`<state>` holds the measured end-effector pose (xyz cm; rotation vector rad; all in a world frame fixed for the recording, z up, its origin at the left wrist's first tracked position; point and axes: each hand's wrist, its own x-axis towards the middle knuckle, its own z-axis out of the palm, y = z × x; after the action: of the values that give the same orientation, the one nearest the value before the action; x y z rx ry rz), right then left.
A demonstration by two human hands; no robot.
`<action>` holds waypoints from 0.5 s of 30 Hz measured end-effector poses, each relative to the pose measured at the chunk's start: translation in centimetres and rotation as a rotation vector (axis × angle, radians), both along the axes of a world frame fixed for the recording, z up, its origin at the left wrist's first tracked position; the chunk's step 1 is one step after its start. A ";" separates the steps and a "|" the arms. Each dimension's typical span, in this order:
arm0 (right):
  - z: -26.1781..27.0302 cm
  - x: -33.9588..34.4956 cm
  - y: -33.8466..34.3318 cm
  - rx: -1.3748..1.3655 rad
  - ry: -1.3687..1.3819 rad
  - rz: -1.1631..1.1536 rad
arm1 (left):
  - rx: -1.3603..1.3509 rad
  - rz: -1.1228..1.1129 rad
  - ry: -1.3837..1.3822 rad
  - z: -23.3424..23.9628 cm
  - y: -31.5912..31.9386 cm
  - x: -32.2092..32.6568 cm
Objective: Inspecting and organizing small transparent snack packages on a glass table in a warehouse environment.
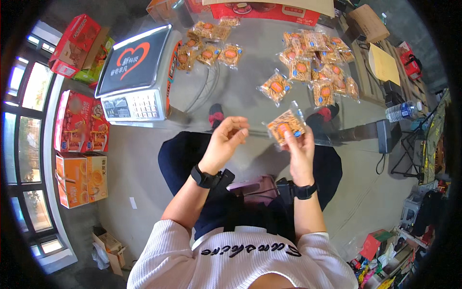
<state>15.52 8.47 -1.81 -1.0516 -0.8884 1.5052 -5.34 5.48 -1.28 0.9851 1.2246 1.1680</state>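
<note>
My right hand grips a clear-wrapped square snack with an orange label, its thumb across the front of the packet. To the left, my left hand is raised with fingers curled and apart, holding nothing. Both hands are near the front edge of a glass table. A single wrapped snack lies beyond the held one. Behind it, to the right, a loose pile of the same wrapped snacks spreads over the glass. A smaller group of wrapped snacks is at the back left.
A digital weighing scale stands on the table's left side. An open red carton is at the far edge. A plastic water bottle lies at the right. Printed cartons line the left, below windows.
</note>
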 end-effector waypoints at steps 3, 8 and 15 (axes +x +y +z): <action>-1.6 1.5 3.4 -0.019 -0.112 -0.083 | 0.081 0.070 0.259 -0.9 4.5 -3.0; -3.7 2.8 6.3 0.054 -0.184 -0.156 | 0.217 0.202 0.608 -1.8 13.1 -6.7; -4.4 2.0 5.2 0.206 -0.274 -0.348 | 0.324 0.354 1.477 -0.7 21.1 -6.0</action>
<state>17.55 13.69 -6.22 -1.2049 -0.9679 0.9753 -11.33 26.53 -1.99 2.0863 2.4527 0.7990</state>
